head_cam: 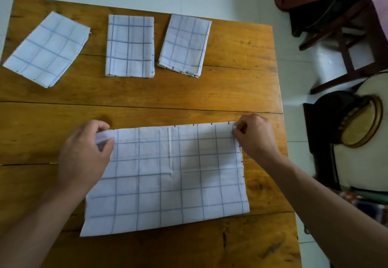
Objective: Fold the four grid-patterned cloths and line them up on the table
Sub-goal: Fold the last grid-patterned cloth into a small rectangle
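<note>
Hands at work: our left hand (84,154) and right hand (255,136) each pinched a far corner of the fourth cloth (168,179), spread near us on the table (189,95). Three folded cloths (130,46) lay in a far row.

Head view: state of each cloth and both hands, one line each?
Left cloth: folded, lying skewed.
Middle cloth: folded, straight.
Right cloth: folded, slightly tilted.
Near cloth: partly folded, flat on the table.
Left hand: pinches near cloth's far left corner.
Right hand: pinches its far right corner.
</note>
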Demonstrator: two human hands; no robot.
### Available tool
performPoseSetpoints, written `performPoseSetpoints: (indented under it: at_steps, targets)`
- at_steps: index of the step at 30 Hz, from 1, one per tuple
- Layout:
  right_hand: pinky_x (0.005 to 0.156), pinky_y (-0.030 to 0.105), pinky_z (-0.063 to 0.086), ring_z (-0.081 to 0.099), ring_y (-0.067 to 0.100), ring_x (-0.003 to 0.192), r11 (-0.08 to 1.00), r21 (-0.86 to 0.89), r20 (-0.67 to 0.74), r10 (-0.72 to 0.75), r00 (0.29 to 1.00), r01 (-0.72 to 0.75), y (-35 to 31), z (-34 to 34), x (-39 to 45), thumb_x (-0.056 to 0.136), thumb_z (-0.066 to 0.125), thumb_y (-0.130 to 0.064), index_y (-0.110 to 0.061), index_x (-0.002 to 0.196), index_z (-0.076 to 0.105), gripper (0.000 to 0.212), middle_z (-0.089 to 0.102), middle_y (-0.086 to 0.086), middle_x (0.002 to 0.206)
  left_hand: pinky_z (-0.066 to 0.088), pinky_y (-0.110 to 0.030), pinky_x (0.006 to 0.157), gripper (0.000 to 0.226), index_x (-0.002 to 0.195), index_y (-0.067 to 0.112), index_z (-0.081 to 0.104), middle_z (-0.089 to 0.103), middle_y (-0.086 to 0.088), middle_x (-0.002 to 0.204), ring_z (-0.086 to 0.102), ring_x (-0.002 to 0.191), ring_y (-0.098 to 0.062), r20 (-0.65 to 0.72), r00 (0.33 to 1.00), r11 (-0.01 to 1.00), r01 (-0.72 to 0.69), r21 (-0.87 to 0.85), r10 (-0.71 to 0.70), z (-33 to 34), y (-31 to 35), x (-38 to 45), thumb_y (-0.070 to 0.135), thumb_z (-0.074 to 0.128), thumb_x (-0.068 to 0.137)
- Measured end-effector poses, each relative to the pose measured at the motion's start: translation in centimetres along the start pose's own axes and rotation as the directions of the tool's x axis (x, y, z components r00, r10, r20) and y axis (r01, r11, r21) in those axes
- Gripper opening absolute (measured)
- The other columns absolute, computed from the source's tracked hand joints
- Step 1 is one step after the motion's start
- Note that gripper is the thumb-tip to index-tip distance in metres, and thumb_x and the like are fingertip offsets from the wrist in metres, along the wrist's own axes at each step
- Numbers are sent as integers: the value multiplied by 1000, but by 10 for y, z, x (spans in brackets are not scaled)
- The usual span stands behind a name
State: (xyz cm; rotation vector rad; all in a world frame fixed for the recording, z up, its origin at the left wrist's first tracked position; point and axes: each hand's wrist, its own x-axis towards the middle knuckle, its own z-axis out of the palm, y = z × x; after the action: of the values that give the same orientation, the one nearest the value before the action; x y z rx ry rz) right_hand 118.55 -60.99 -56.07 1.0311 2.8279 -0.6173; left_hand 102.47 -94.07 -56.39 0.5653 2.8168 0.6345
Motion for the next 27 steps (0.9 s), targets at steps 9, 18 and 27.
performPoseSetpoints:
  at_steps: [9,18,27]
  targets:
    - [58,33,53,60,19,65,1000,-19,27,12,1000,-12,0,-4,5,84,68,-13,-15,74,67,11,66,-1,69,54,-45,76,38,118,12,55,61,-9,113,56,104,-28,-5,999,998,52,-29,-52,-2,0,-2,18,73,85]
    - [60,32,54,61,20,70,998,-50,82,35,996,-31,-4,-10,14,87,69,-18,-15,82,69,6,67,2,76,43,-46,79,32,105,9,69,60,-11,119,49,106,-34,-23,979,958,-193,213,202,-4,-8,-4,13,80,75]
    - [65,39,52,55,20,77,999,0,-17,32,999,-32,-12,-6,2,87,70,-24,-14,98,56,20,57,1,94,44,-38,88,28,103,12,72,64,-6,117,52,111,-24,69,946,939,-324,115,318,0,10,-30,29,60,85]
